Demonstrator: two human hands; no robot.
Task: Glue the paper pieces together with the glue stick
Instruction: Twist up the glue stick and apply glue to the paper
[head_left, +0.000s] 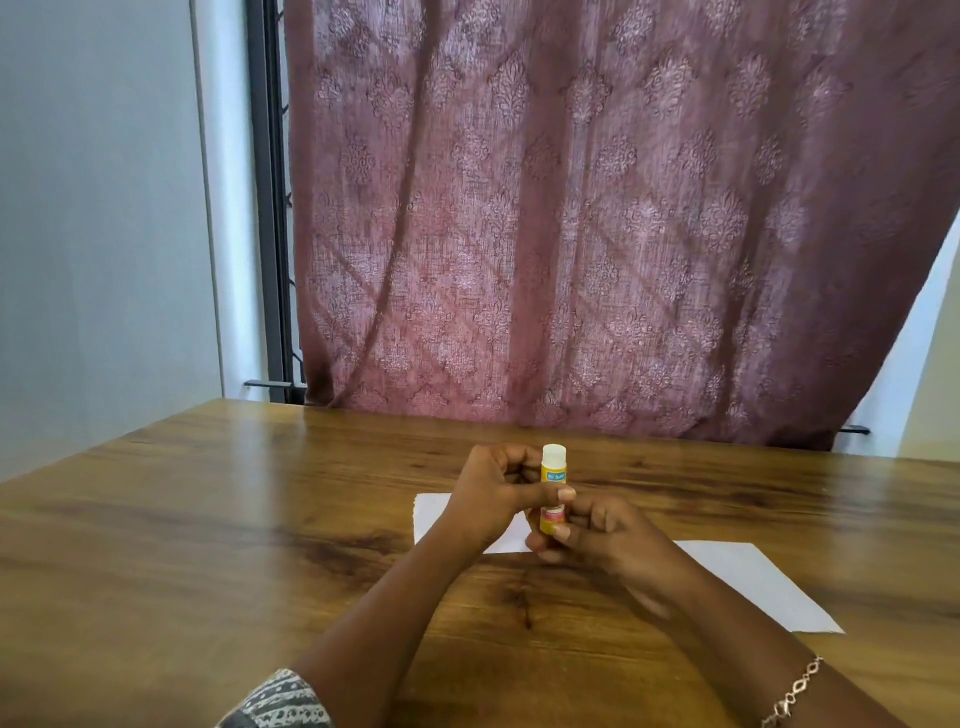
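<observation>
Yellow cylindrical glue stick (554, 472) (capped, seemingly), upright

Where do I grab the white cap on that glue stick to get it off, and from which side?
Probably pinch the white cap round its sides, coming from above. The glue stick stands upright with the cap at the top, uncovered, while the left hand holds its middle and the right hand grips its lower end, so only the top is free.
</observation>
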